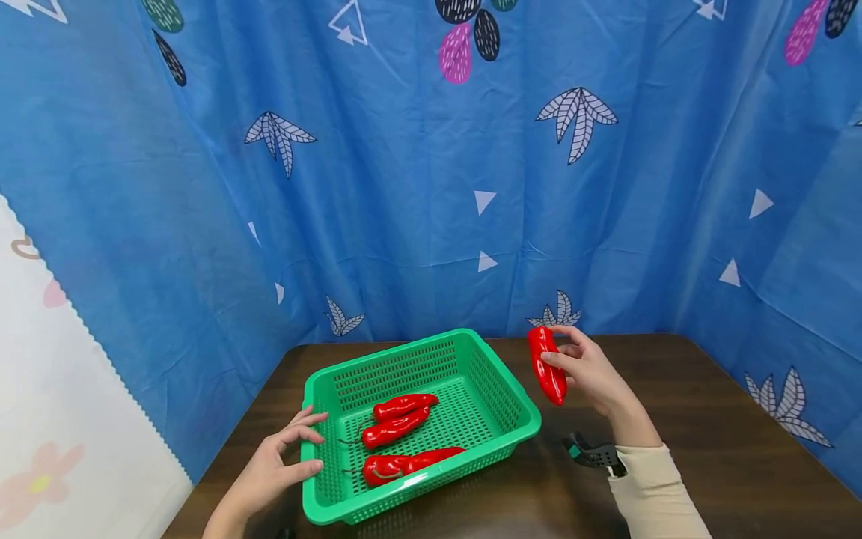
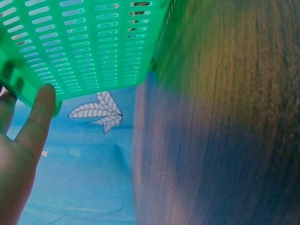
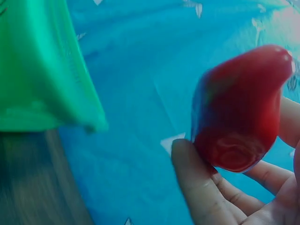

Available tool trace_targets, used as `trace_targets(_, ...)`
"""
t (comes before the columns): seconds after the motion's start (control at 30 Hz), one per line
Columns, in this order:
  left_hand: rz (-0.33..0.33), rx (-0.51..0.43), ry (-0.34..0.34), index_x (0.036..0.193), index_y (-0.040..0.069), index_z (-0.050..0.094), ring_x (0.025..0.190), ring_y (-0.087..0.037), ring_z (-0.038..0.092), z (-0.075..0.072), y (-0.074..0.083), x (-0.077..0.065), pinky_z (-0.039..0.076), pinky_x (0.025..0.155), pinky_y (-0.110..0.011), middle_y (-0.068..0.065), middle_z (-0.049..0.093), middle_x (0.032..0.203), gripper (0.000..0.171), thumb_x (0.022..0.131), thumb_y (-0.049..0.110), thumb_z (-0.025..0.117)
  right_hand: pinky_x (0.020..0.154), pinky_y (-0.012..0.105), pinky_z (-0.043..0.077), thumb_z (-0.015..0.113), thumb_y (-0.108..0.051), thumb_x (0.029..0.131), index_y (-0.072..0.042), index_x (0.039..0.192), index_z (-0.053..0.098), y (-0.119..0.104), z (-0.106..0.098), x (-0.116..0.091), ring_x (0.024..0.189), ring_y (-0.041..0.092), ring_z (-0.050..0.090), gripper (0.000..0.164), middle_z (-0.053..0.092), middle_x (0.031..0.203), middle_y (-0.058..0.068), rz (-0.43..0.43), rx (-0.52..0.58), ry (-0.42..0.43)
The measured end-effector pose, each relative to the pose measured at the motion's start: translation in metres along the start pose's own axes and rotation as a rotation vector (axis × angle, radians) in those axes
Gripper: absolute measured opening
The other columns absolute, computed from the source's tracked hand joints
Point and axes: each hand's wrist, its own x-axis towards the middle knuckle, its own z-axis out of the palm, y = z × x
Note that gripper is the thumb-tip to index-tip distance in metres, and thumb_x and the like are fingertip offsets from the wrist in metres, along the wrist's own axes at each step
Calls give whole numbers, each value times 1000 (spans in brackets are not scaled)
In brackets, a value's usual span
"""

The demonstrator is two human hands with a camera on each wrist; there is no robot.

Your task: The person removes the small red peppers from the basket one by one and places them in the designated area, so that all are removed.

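Observation:
In the head view my right hand [image 1: 589, 368] pinches a glossy red chili pepper [image 1: 547, 367] between thumb and fingers, raised over the table to the right of the green basket [image 1: 501, 442]. The right wrist view shows this pepper [image 3: 243, 108] close up, with fingertips against its sides. My left hand [image 1: 269, 466] is at the basket's left side, its loosely bent fingers overlapping the rim in the head view. From the left wrist, a fingertip [image 2: 46, 91] lies against the basket's slotted wall [image 2: 84, 51]. Inside the basket lie several red peppers [image 1: 397, 428], some with thin dark stems.
The dark wooden table [image 1: 694, 449] carries the basket, which sits at an angle left of the middle. Behind the table hangs a blue patterned curtain [image 1: 417, 187]. A white cloth with flowers [image 1: 60, 419] borders the left side. A black strap device [image 1: 592, 453] is on the right wrist.

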Motion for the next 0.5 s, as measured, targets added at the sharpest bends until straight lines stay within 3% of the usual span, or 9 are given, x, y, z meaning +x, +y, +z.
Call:
trace_targets(0.2, 4, -4, -9, 104, 7, 65, 136, 23, 24, 3, 0, 5, 16, 98, -82, -17, 56, 143, 21, 86, 0, 72, 81, 43, 62, 65, -21, 97, -5, 153, 26, 14, -14, -1, 104, 27, 60, 70, 53, 125, 25, 48, -22, 31)
trace_targets(0.5, -10, 14, 2, 106, 5, 65, 135, 25, 24, 0, 2, 0, 19, 98, -80, 10, 58, 141, 20, 87, 1, 72, 78, 43, 62, 64, -21, 97, -4, 151, 30, 38, -17, 0, 92, 23, 63, 66, 60, 114, 19, 112, -90, 56)
